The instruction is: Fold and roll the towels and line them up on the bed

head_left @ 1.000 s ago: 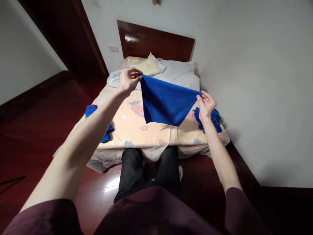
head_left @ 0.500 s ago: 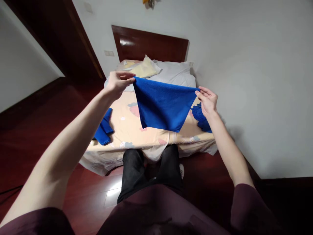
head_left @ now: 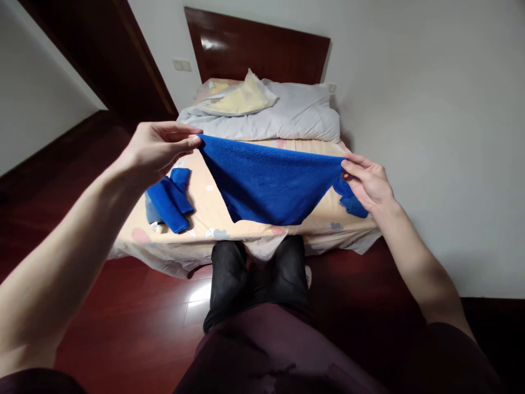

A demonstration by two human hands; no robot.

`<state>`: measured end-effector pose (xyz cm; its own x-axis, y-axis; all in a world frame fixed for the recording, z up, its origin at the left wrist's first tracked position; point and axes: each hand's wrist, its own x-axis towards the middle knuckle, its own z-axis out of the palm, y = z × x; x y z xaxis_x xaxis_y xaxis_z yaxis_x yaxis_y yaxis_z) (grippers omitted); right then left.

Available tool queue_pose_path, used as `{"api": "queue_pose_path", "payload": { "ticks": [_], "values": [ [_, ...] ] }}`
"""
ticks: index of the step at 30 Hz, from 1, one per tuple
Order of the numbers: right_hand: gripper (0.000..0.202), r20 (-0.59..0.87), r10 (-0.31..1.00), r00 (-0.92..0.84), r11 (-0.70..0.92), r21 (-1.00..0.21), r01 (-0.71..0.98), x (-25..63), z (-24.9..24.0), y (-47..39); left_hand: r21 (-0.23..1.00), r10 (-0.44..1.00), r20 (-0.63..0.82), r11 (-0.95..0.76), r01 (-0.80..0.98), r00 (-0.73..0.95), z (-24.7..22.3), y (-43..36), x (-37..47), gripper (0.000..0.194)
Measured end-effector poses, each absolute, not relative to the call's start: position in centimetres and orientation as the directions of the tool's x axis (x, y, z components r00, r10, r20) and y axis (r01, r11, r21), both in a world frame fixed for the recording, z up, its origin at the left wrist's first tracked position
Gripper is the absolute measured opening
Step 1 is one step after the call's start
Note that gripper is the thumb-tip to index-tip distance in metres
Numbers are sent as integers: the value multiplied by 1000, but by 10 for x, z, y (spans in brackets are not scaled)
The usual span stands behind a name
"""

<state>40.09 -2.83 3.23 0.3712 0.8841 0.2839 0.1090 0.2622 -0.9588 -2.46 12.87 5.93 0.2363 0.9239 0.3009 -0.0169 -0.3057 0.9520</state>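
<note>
A blue cloth (head_left: 270, 183) hangs stretched between my two hands above the bed, its lower edge narrower than its top. My left hand (head_left: 158, 148) pinches the top left corner between thumb and fingers. The top right corner is held the same way by my right hand (head_left: 367, 178). Folded blue cloths (head_left: 170, 205) lie on the bed below my left hand. Behind my right hand sits a crumpled heap of blue cloth (head_left: 353, 205), partly hidden by the held one.
The bed (head_left: 209, 189) has a peach patterned sheet. At its far end are a grey-white quilt (head_left: 303, 112) and a pale yellow bundle (head_left: 246, 98), before a dark wooden headboard (head_left: 262, 46). A small container (head_left: 156, 225) lies by the folded cloths. A white wall (head_left: 443, 153) stands at right.
Both hands have come closer to me and moved farther apart, drawing the top edge of the blue cloth wider. The view has tipped downward.
</note>
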Motion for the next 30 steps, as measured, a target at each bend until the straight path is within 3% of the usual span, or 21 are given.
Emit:
{"api": "queue_pose_path", "payload": {
  "ticks": [5,12,16,20,23,25,30],
  "values": [
    [40,194,915,355,184,-981,60,395,17,3,968,941,223,-245,60,254,36,149,-36,31],
    [42,56,942,332,37,-997,65,397,-32,100,956,974,141,-181,233,177,-24,233,-26,31],
    [42,148,920,363,100,-984,146,398,-68,172,944,969,185,-222,243,165,-48,283,-10,34],
    [49,347,854,388,270,-932,240,403,-96,219,894,926,360,-377,243,115,-54,307,1,54],
    [51,427,823,375,339,-898,280,406,-115,223,848,889,447,-457,267,101,-66,304,-2,68],
    [49,415,826,382,324,-903,281,403,-130,211,852,898,425,-440,284,117,-86,293,-10,69],
    [42,229,893,388,136,-958,253,379,-193,155,878,948,306,-315,360,84,-179,236,-33,45]
  ]
}}
